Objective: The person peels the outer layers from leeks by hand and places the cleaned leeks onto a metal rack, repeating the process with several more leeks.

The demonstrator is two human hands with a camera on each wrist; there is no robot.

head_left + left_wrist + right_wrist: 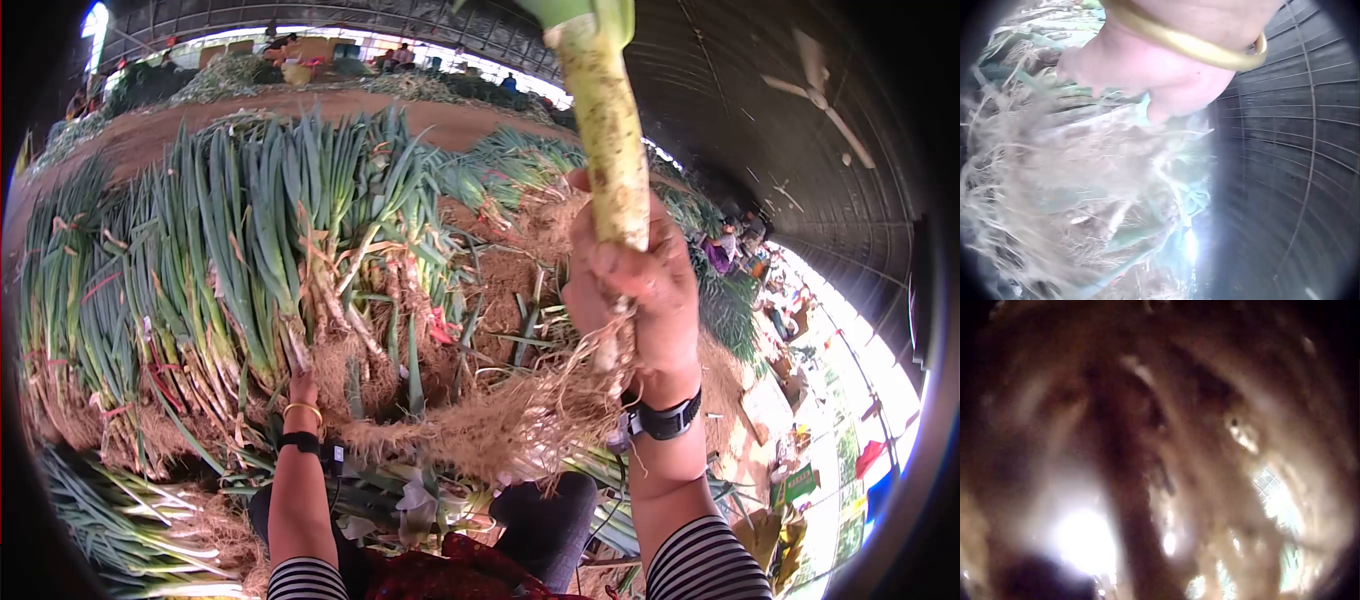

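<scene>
My right hand (640, 290) grips a thick leek-like stalk (612, 130) just above its roots, raised upright close to the head camera. Long fibrous roots (500, 425) trail from it toward the lower left. At the foot of the standing green bundles (235, 230), my left hand (303, 388) reaches to a pale stalk base (294, 345). The left wrist view shows that hand (1154, 69) above blurred roots (1079, 162), thumb and fingers apart, with no stalk visible between them. Brown, blurred roots (1179, 425) fill the right wrist view, where the hand is not recognisable.
More green plants with roots lie at the lower left (130, 530) and farther back (520, 160). Loose leaves and stalks (415, 505) lie around my knees. Several people are in the distance, and a green box (795, 485) stands at the right.
</scene>
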